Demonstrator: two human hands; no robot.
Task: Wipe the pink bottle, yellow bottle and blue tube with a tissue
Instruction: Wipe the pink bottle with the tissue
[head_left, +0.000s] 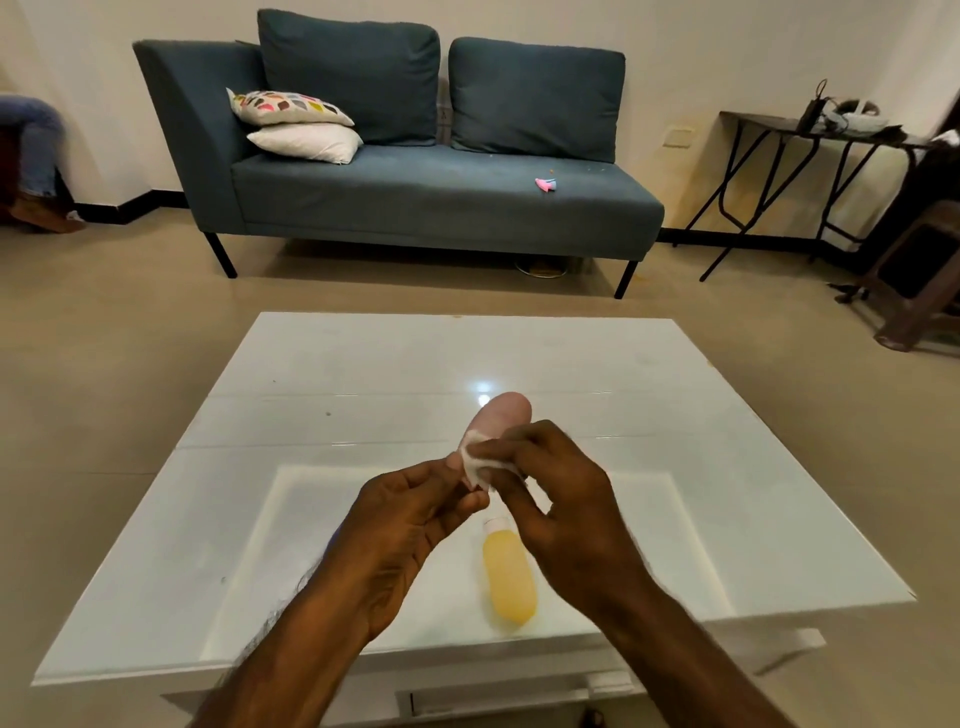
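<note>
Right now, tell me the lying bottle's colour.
Yellow bottle, with a white cap; head view.

Bottle on table, below hands; sofa behind.

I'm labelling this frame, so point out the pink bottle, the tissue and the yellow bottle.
pink bottle (501, 413), head view, rounded upper end.
tissue (480, 462), head view, middle of the wad.
yellow bottle (509, 577), head view, mid body.

1 head view, looking forward and down, near the white table, sofa beyond.
</note>
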